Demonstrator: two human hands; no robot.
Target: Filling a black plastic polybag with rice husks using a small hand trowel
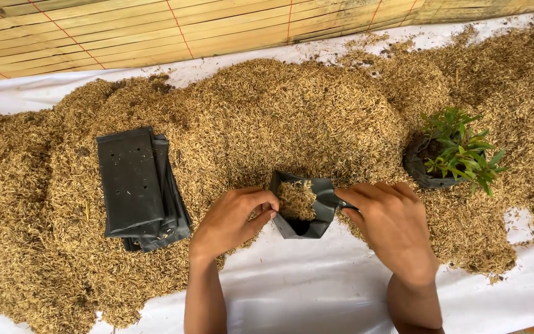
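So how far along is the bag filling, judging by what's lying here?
Done: one filled bag with a green plant. In hand: left hand and right hand hold a small black bag open, partly filled with husk. Left: a stack of flat empty bags.

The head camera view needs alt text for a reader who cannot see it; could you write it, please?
Two bare hands, left hand and right hand, hold open a small black bag partly filled with rice husk. Flat black bags lie left; a potted seedling stands right.
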